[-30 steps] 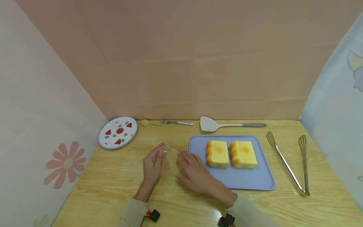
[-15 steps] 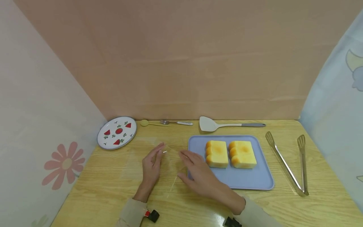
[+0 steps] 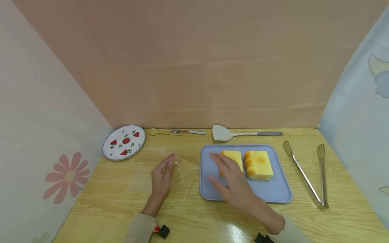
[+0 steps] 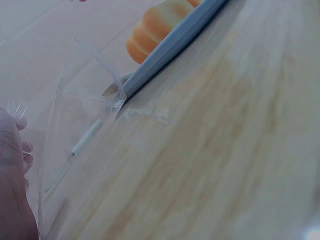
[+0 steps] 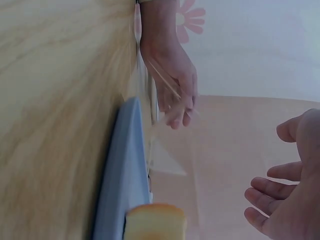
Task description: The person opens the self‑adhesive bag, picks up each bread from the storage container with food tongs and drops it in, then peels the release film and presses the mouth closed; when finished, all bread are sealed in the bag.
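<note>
Clear plastic point(image 4: 87, 75), left fingers point(image 3: 162, 164) pinching it, right fingers point(image 5: 272, 188) spread above tray point(image 3: 258, 194)

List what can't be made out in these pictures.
Head view: part of the left yellow-and-brown bread block, behind the right hand.
Left wrist view: whether the thin, clear plastic piece is a sheet or bag; too see-through.
Left wrist view: rest of the left hand, cut off by the left edge.
Right wrist view: rest of the right hand, cut off by the right edge.
</note>
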Available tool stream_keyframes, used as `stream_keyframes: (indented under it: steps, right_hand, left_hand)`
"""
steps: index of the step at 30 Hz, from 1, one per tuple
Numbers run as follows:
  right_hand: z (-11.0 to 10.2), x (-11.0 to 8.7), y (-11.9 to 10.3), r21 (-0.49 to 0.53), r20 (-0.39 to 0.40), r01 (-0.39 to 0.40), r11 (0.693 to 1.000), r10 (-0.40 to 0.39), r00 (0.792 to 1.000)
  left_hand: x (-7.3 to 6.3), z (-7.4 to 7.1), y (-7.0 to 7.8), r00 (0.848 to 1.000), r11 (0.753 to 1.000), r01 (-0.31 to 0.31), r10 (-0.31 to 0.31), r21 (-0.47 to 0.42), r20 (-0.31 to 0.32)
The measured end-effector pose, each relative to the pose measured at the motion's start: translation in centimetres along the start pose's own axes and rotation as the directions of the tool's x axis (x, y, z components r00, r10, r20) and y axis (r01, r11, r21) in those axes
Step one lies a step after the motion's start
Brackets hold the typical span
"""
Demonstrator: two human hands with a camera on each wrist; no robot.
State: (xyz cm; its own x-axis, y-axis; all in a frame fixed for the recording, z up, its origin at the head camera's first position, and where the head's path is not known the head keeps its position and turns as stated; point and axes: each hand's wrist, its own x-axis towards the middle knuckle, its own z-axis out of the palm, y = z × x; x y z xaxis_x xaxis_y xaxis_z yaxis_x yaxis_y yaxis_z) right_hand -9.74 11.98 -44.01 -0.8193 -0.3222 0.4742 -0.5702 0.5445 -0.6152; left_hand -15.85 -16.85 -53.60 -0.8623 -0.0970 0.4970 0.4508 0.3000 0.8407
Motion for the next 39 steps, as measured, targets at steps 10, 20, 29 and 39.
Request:
stream_keyframes:
  steps: [10, 20, 29, 39]
  right_hand:
    - [-3.4, -0.9, 1.5, -0.045, -0.138, 0.018, 0.999, -0.024, 0.99]
    - [-7.3, -2.5, 3.3, -0.009, -0.32, -0.019, 1.0, 0.015, 0.947]
    - [-9.5, -4.4, 5.7, -0.049, -0.437, -0.067, 0.997, 0.039, 0.899]
    - [-11.1, -7.6, 8.4, -0.074, -0.493, -0.243, 0.967, 0.177, 0.852]
  left_hand:
    - [0.0, 0.0, 0.1, 0.999, 1.0, -0.03, 0.03, 0.008, -0.01]
    - [0.1, 0.0, 0.1, 0.998, 0.998, -0.055, 0.055, -0.004, -0.004]
    - [0.1, 0.0, 0.0, 0.999, 0.999, -0.053, 0.053, -0.001, 0.004]
    - [0.0, -0.1, -0.2, 0.999, 0.999, -0.042, 0.042, -0.002, 0.001]
